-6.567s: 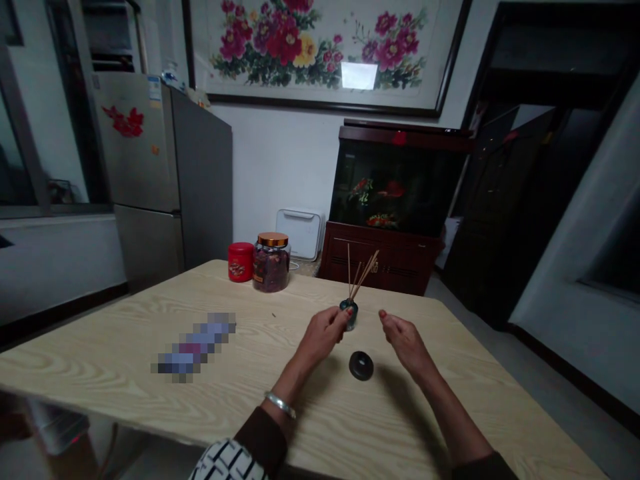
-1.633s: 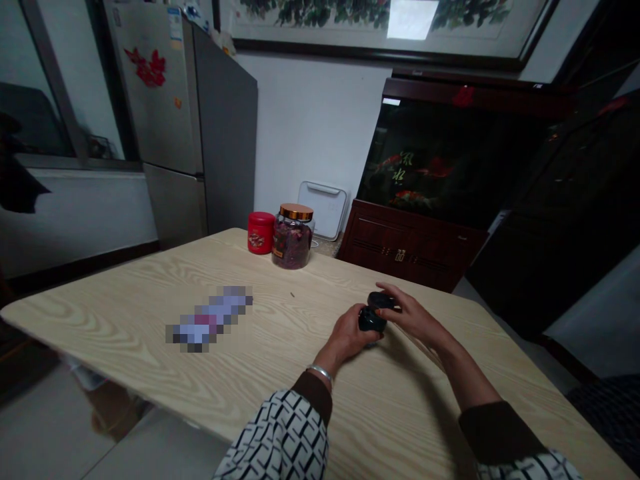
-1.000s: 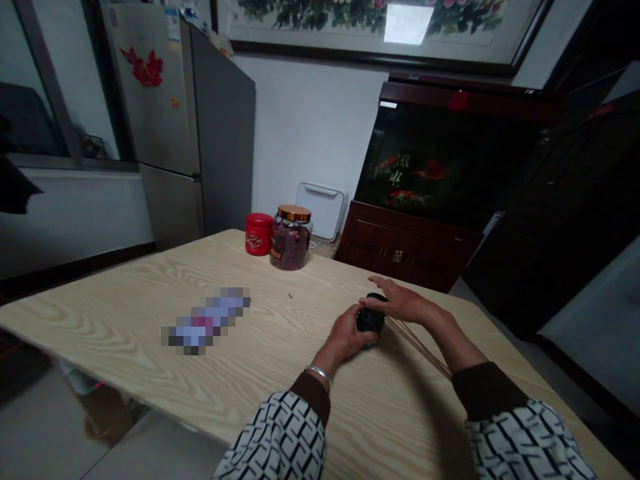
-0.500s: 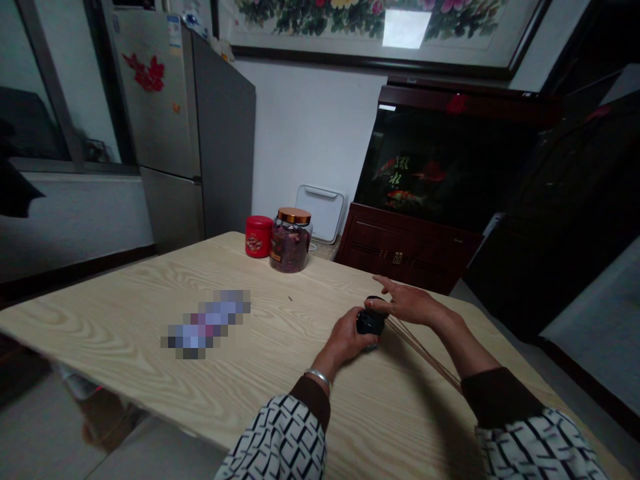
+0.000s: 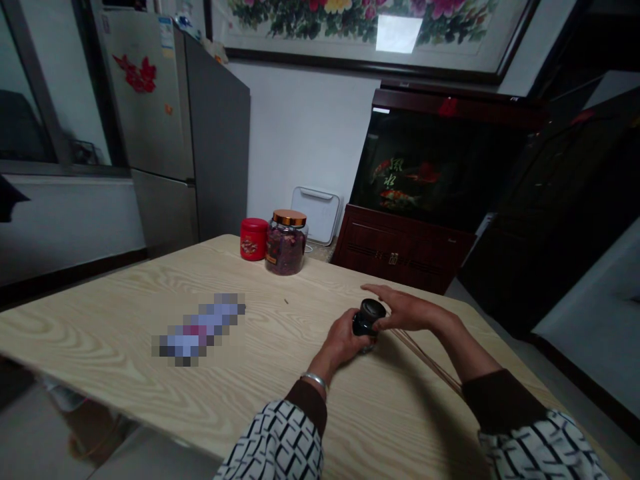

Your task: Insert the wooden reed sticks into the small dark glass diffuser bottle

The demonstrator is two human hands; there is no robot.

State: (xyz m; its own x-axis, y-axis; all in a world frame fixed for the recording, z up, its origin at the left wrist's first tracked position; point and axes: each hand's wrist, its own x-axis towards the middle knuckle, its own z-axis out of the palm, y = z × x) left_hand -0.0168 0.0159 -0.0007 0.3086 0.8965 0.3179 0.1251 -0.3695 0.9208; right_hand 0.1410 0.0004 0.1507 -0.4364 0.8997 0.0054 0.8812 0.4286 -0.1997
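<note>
My left hand [image 5: 345,340] is wrapped around a small dark jar [image 5: 361,326] that stands on the table. Its round black lid [image 5: 373,308] shows above my fingers and looks fitted on the jar. On the right side of the lid is my right hand [image 5: 400,309], its fingers stretched out past the lid and its thumb down beside the rim; whether the thumb touches cannot be made out. Several thin brown sticks or cords [image 5: 423,355] run from behind the jar, passing beneath my right forearm.
A glass jar [image 5: 286,248] with a copper-coloured lid and dark dried contents stands beside a red canister [image 5: 253,239] at the wooden table's [image 5: 240,373] far edge. A pixelated item [image 5: 200,331] lies on the left. Beyond are a fridge [image 5: 160,133] and a dark cabinet [image 5: 400,253].
My right hand has shifted off the lid's top toward its right side, so the lid shows more fully. My left hand keeps its hold on the jar. The whole view has shifted slightly.
</note>
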